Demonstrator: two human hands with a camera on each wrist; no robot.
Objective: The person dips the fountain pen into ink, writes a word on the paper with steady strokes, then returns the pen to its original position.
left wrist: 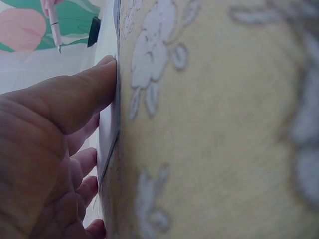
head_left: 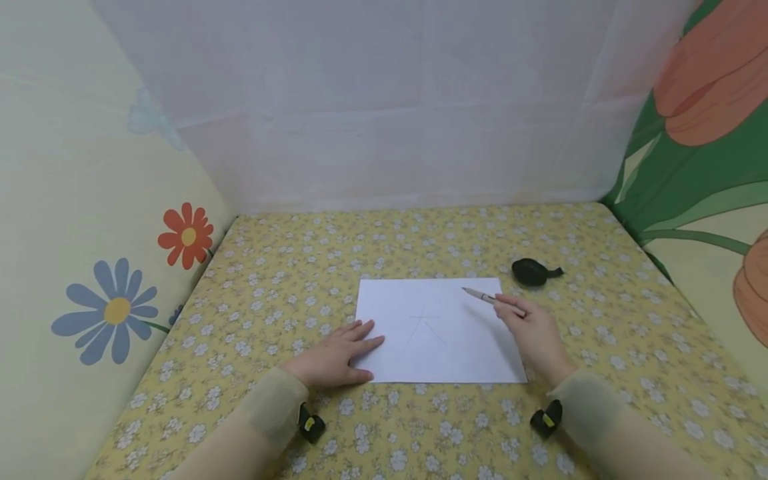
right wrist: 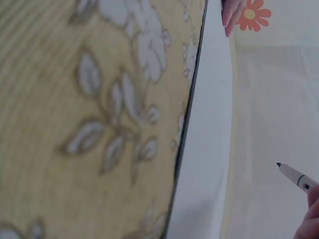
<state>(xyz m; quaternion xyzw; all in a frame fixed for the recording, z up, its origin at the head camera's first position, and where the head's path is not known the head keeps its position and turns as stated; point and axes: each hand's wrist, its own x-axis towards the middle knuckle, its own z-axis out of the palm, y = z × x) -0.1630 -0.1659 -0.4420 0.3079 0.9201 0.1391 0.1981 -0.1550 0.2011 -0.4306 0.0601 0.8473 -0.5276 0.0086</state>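
A white sheet of paper [head_left: 462, 347] lies on the table, with a few faint grey strokes near its middle: a short crossbar and slanting lines that spread downward. On its left edge rests my left hand [head_left: 336, 357], fingers spread and the thumb near the lower left corner. The left wrist view shows this thumb [left wrist: 84, 94] at the paper's edge. Above the right part of the sheet, my right hand [head_left: 531, 333] pinches a slim white pencil [head_left: 480, 295] with a dark tip. In the right wrist view the pencil tip [right wrist: 279, 165] stands clear of the paper.
A black oval object [head_left: 531, 273] with a short tail lies beyond the sheet's right corner. The table is covered with a yellow flowered cloth [head_left: 288, 267]. Pale fabric [head_left: 390, 133] hangs behind, and flower-printed panels stand at both sides. Each wrist wears a black strap [head_left: 311, 423].
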